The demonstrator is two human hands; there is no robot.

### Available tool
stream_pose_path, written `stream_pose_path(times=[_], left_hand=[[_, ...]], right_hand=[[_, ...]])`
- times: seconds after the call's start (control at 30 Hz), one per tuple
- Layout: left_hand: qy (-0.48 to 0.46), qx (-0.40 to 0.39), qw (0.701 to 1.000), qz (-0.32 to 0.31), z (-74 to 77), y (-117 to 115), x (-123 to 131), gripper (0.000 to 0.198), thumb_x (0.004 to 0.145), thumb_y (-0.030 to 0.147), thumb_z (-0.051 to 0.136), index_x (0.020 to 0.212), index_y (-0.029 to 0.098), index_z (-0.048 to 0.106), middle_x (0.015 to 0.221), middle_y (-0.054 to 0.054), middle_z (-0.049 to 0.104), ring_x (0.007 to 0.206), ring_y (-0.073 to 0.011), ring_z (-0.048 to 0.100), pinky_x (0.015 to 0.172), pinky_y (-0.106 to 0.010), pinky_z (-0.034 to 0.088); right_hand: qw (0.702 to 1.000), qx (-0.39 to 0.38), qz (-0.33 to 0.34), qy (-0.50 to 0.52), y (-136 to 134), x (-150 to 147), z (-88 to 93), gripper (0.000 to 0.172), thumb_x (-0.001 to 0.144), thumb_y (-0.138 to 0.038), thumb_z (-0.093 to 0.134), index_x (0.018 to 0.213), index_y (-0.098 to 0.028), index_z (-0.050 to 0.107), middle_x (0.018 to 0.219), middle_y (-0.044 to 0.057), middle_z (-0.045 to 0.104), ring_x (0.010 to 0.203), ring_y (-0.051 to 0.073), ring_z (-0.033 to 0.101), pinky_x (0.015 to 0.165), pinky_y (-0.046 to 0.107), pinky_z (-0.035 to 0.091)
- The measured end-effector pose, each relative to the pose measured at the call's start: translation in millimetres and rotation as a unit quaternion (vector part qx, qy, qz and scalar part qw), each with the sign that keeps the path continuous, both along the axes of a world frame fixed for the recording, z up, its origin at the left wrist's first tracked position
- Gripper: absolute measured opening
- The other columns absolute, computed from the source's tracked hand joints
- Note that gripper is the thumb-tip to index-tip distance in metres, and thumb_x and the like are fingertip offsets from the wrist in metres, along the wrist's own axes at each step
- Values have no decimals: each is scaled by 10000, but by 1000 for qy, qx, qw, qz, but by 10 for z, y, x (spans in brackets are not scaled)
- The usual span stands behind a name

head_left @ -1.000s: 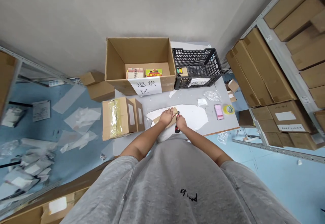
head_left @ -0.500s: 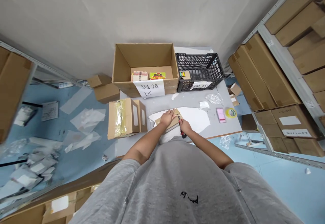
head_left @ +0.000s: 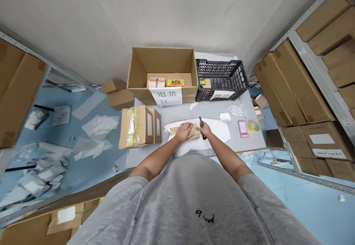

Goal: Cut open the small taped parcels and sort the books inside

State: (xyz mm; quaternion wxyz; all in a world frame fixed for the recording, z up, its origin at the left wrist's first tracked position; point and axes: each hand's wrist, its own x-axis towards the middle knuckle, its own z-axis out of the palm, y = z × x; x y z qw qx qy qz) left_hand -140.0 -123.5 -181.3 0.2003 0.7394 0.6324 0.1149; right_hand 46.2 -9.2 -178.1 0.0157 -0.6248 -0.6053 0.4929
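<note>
**Small Cardboard Packet (head_left: 173,131) on the Grey Counter (head_left: 244,145)**

Flat on a white sheet (head_left: 219,134), close to the counter's front edge, the packet. Spread wide on top of it, the left hand (head_left: 184,132). Just beside that, the right hand (head_left: 204,129), closed around a red and black box cutter (head_left: 202,128). Along the back edge, an open cardboard box (head_left: 162,61) with a paper sign (head_left: 165,96) on its front, and a black plastic crate (head_left: 222,71). On the left, a taped box (head_left: 137,128). On the right, bubble wrap (head_left: 236,110), a pink packet (head_left: 243,128) and a roll of yellow tape (head_left: 254,126), with open counter between them and the hands. Past the edges, a blue floor (head_left: 69,126) with plastic scraps (head_left: 41,174), and metal shelves (head_left: 313,63) full of brown boxes (head_left: 294,78).
</note>
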Motion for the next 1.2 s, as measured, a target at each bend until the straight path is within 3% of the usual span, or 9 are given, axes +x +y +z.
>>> stream_pose_path(times=[0.2, 0.4, 0.5, 0.57, 0.67, 0.83, 1.2], left_hand=[[-1, -5, 1000, 29, -2, -120, 204, 721, 924, 627, 827, 1442, 158, 648, 1394, -187, 621, 1345, -365, 540, 1162, -485, 403], [-6, -38, 998, 52, -41, -37, 368, 543, 882, 517, 896, 1269, 204, 677, 1280, -133, 652, 1272, -349, 569, 1083, -468, 423], [-3, -60, 995, 75, -28, 38, 379, 556, 840, 519, 929, 1212, 196, 672, 1275, -144, 659, 1264, -362, 581, 1072, -474, 423], [-4, -72, 994, 80, -23, 83, 364, 584, 816, 528, 948, 1204, 193, 668, 1280, -149, 666, 1266, -368, 584, 1071, -474, 421], [-18, -80, 993, 81, -35, 126, 332, 621, 793, 528, 966, 1231, 209, 663, 1304, -140, 669, 1288, -368, 577, 1078, -465, 409], [-58, -88, 990, 97, -70, 152, 311, 592, 782, 545, 965, 1180, 212, 681, 1267, -117, 679, 1281, -354, 581, 1082, -442, 385], [-95, -104, 983, 116, -27, 147, 332, 456, 803, 456, 923, 1099, 208, 681, 1193, -110, 738, 1224, -337, 628, 1039, -418, 391]], right_hand=[[995, 59, 31, -72, -14, -30, -9, 400, 825, -398, 933, 1028, -236, 630, 991, 9, 747, 883, 183, 719, 722, 232, 526], [1000, -16, -7, -21, -45, -8, 26, 377, 880, -402, 900, 1055, -224, 617, 891, -12, 737, 649, 149, 688, 596, 226, 502], [998, 23, 19, -55, -13, -25, 76, 425, 848, -409, 931, 1062, -236, 608, 892, -19, 732, 660, 146, 690, 601, 217, 495], [998, 33, 30, -43, -23, 15, 107, 358, 930, -417, 855, 1088, -248, 582, 824, -38, 707, 631, 144, 680, 595, 212, 491], [998, -30, 3, 49, -127, 219, 127, 215, 1100, -466, 596, 1132, -268, 518, 672, -87, 621, 512, 144, 631, 541, 211, 487], [985, -93, 43, 137, -396, 641, 99, 204, 1103, -479, 506, 1056, -281, 499, 586, -114, 561, 419, 140, 557, 451, 199, 442], [992, -26, 97, 81, -540, 613, 91, 155, 1101, -352, 495, 1084, -267, 624, 530, -110, 527, 419, 145, 542, 462, 195, 390]])
